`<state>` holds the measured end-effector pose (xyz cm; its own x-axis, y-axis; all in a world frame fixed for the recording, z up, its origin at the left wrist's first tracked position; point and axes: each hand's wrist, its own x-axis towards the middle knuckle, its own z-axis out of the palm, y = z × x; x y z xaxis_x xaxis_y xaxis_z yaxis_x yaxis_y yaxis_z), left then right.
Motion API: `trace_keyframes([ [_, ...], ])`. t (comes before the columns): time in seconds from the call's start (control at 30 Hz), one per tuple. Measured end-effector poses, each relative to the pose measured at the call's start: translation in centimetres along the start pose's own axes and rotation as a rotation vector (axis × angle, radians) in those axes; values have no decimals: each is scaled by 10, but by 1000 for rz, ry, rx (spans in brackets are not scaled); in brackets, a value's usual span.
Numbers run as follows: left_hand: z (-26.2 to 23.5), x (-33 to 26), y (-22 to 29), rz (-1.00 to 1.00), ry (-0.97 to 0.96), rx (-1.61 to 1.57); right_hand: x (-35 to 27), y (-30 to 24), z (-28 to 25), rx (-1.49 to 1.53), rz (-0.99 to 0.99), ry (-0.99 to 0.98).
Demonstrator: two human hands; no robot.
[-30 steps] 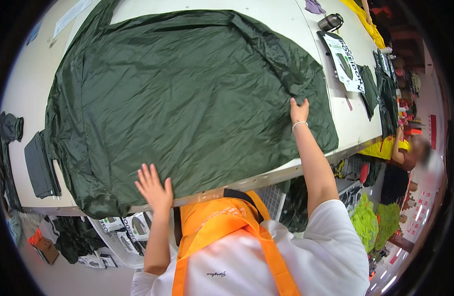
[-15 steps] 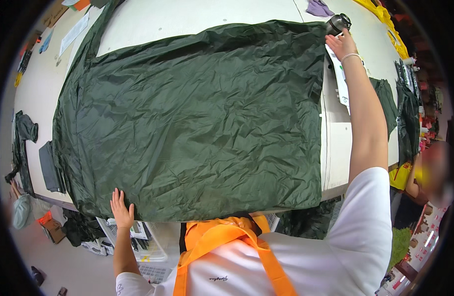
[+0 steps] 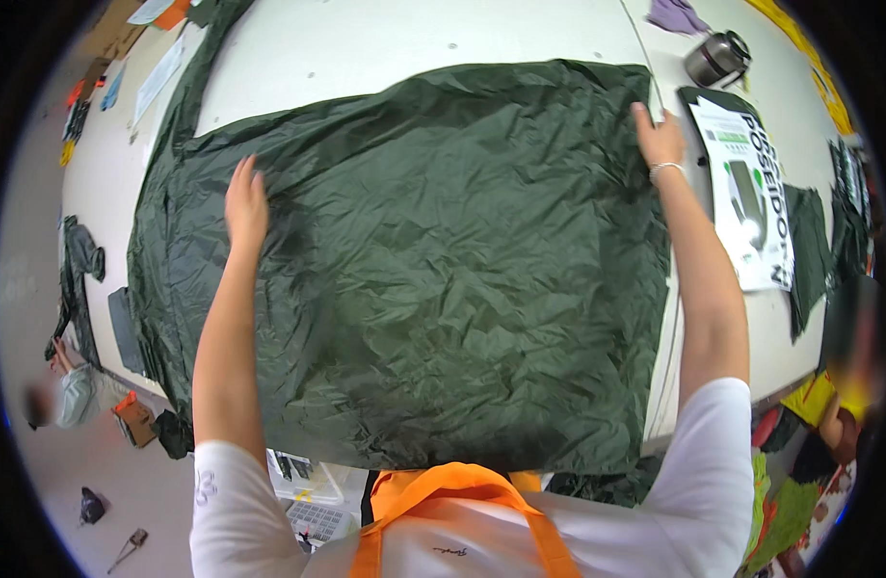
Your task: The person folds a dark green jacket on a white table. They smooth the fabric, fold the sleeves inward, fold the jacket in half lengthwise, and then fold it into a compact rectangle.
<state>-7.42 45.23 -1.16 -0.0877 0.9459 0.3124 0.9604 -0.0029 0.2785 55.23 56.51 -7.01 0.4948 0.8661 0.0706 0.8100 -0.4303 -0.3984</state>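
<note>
A wide piece of thin, crinkled dark green fabric (image 3: 443,260) lies spread over the white table, and a narrow strip of it runs up at the far left. My left hand (image 3: 246,204) is over its upper left part, fingers stretched out and slightly blurred. Whether that palm touches the cloth I cannot tell. At the fabric's right edge, just below the far right corner, is my right hand (image 3: 661,140), its fingers apart. Both hands hold nothing visible.
Right of the fabric lie a printed white sheet on a dark piece (image 3: 741,183), a metal flask (image 3: 717,60) and a purple cloth (image 3: 676,15). Folded dark green pieces (image 3: 806,250) rest farther right. People are at both sides; crates (image 3: 313,482) stand below the table's near edge.
My left hand has moved from the fabric's near edge up to its far left part. My right hand has come away from the flask and down to the fabric's right edge.
</note>
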Motion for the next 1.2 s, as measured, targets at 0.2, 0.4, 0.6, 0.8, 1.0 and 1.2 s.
trace_keyframes([
  [0.2,71,100,34,125,-223,178,57,-31,-7,468,9,-177],
  [0.4,72,128,33,179,-300,133,93,-22,-33,799,20,-294],
  [0.6,93,155,44,2,-147,73,102,-11,-18,81,-129,159],
  [0.8,76,51,93,332,30,141,-73,-106,-35,257,-794,144],
  [1.0,19,-78,117,190,-180,155,-288,-35,-60,60,-744,-314],
  [1.2,-40,-185,47,24,-204,285,-354,120,-174,-81,-142,-103],
])
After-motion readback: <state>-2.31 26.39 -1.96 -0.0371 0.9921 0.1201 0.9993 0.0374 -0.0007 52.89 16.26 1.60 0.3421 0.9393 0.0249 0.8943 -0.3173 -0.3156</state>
